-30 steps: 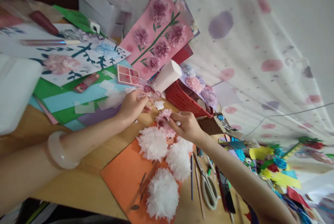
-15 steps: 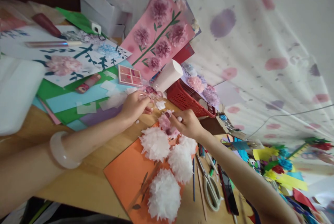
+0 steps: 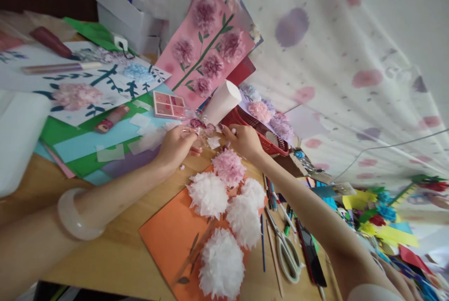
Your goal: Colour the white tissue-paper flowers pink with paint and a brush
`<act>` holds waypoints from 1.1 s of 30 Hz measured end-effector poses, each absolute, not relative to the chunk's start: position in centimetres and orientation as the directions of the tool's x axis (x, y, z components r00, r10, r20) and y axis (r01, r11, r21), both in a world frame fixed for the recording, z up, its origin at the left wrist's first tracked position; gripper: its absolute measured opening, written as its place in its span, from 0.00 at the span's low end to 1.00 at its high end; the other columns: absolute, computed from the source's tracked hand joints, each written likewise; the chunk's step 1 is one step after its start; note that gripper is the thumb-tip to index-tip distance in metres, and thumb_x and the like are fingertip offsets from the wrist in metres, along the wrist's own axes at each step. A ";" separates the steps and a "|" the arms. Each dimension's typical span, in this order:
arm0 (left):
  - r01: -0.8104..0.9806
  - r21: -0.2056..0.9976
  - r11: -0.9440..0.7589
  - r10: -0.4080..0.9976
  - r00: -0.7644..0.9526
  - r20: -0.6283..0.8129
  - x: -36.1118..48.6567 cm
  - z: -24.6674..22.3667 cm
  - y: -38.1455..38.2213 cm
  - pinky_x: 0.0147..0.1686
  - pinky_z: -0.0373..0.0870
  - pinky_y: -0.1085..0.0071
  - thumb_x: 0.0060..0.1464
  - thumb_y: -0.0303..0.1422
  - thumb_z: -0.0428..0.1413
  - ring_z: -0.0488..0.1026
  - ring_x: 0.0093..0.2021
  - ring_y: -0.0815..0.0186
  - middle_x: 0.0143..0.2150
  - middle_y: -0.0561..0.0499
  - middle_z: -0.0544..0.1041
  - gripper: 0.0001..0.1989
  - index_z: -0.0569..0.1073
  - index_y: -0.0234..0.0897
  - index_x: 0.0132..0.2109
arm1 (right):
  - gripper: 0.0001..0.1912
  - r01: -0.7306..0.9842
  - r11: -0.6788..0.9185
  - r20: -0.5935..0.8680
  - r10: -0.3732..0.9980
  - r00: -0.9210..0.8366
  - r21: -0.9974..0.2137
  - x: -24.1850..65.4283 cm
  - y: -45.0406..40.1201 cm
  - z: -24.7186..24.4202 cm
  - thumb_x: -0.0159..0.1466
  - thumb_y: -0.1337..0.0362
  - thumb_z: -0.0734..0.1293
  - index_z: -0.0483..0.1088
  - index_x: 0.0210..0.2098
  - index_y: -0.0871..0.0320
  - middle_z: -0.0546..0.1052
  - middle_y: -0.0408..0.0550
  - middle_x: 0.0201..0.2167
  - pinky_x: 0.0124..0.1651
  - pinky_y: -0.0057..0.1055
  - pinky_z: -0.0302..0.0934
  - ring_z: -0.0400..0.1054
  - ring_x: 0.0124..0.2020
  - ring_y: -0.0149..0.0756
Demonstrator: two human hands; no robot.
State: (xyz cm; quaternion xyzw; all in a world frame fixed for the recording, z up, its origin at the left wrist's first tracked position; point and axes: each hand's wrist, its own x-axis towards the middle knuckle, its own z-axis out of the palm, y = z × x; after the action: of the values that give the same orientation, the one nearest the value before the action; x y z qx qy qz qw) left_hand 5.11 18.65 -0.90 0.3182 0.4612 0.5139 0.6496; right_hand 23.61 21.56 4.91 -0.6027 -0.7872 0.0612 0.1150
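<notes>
Left hand (image 3: pixel 178 146) clamped on clear plastic (image 3: pixel 199 140); right hand (image 3: pixel 244 141) at three o'clock, grip unclear, pink flower (image 3: pixel 229 167) at its seven o'clock.

A light-brown wooden desk (image 3: pixel 115 254) carries an orange paper sheet (image 3: pixel 164 240). To the sheet's right lie a thin blue stick (image 3: pixel 263 245), a slim pale stick (image 3: pixel 274 259), cream-handled metal scissors (image 3: pixel 281 241) and a flat black phone (image 3: pixel 316 261); at left, overlapping green, light-blue and purple paper sheets (image 3: pixel 80 142).
</notes>
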 end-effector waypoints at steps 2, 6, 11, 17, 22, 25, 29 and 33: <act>-0.372 0.886 0.276 0.959 0.049 -0.278 5.1 -0.9 18.6 0.23 0.74 0.75 0.52 0.23 0.53 0.75 0.21 0.70 0.30 0.52 0.78 0.03 0.69 0.34 0.36 | 0.35 0.932 0.264 0.064 0.965 -0.256 -0.247 23.4 21.9 5.0 0.69 0.40 0.55 0.70 0.19 0.58 0.73 0.46 0.17 0.27 0.27 0.51 0.63 0.20 0.30; -0.370 0.885 0.282 0.958 0.053 -0.283 5.1 -0.9 18.6 0.23 0.73 0.75 0.52 0.23 0.53 0.76 0.21 0.70 0.29 0.53 0.77 0.04 0.69 0.34 0.36 | 0.33 0.936 0.251 0.039 0.968 -0.250 -0.247 23.2 22.3 5.3 0.68 0.40 0.58 0.71 0.20 0.58 0.72 0.45 0.15 0.26 0.27 0.51 0.62 0.19 0.29; -0.358 0.891 0.281 0.959 0.060 -0.278 5.1 -0.9 18.5 0.22 0.72 0.76 0.50 0.23 0.54 0.75 0.21 0.70 0.28 0.54 0.76 0.05 0.69 0.35 0.36 | 0.31 0.929 0.264 0.022 0.963 -0.267 -0.260 23.3 22.1 6.1 0.66 0.43 0.62 0.69 0.16 0.58 0.70 0.43 0.13 0.25 0.27 0.51 0.61 0.17 0.29; -0.339 0.908 0.246 0.969 0.075 -0.234 5.3 -1.2 18.3 0.23 0.74 0.74 0.51 0.25 0.55 0.76 0.21 0.69 0.27 0.55 0.76 0.05 0.70 0.36 0.37 | 0.30 0.872 0.306 0.383 0.911 -0.151 -0.383 22.7 20.5 8.5 0.70 0.43 0.57 0.70 0.21 0.57 0.70 0.44 0.15 0.26 0.29 0.54 0.62 0.19 0.30; -0.321 0.924 0.206 0.977 0.113 -0.179 5.4 -1.2 17.9 0.23 0.74 0.75 0.50 0.27 0.55 0.75 0.21 0.70 0.32 0.52 0.79 0.06 0.71 0.36 0.38 | 0.34 0.717 0.439 0.592 0.805 -0.046 -0.542 21.8 19.6 8.8 0.65 0.36 0.59 0.64 0.16 0.56 0.63 0.40 0.13 0.24 0.29 0.54 0.57 0.17 0.28; -0.309 0.934 0.179 0.980 0.139 -0.142 5.3 -1.1 17.7 0.23 0.74 0.75 0.50 0.29 0.56 0.76 0.21 0.70 0.34 0.52 0.79 0.07 0.72 0.36 0.39 | 0.33 0.684 0.454 0.584 0.810 -0.051 -0.571 21.4 19.5 8.3 0.66 0.38 0.59 0.65 0.17 0.55 0.63 0.40 0.13 0.24 0.29 0.55 0.58 0.17 0.28; -0.281 0.953 0.110 0.977 0.209 -0.051 5.4 -1.3 17.3 0.24 0.75 0.73 0.50 0.34 0.59 0.77 0.22 0.69 0.37 0.52 0.79 0.12 0.72 0.38 0.43 | 0.30 0.638 0.484 0.565 0.820 -0.091 -0.600 21.1 19.4 7.3 0.67 0.40 0.60 0.68 0.19 0.56 0.64 0.39 0.14 0.25 0.29 0.56 0.59 0.18 0.28; -0.263 0.962 0.076 0.972 0.235 -0.012 5.4 -1.3 17.0 0.24 0.76 0.71 0.50 0.37 0.59 0.77 0.23 0.68 0.37 0.52 0.78 0.13 0.72 0.37 0.42 | 0.30 0.643 0.482 0.541 0.832 -0.123 -0.596 20.9 19.1 6.6 0.66 0.40 0.61 0.68 0.20 0.57 0.65 0.39 0.14 0.26 0.29 0.56 0.59 0.18 0.27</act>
State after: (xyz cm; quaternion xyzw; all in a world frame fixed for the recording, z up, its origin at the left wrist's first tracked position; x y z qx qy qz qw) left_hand 5.36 16.98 -1.31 0.4705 0.3765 0.4906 0.6295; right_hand 20.93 19.13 6.58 -0.4974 -0.7414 0.1083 0.4373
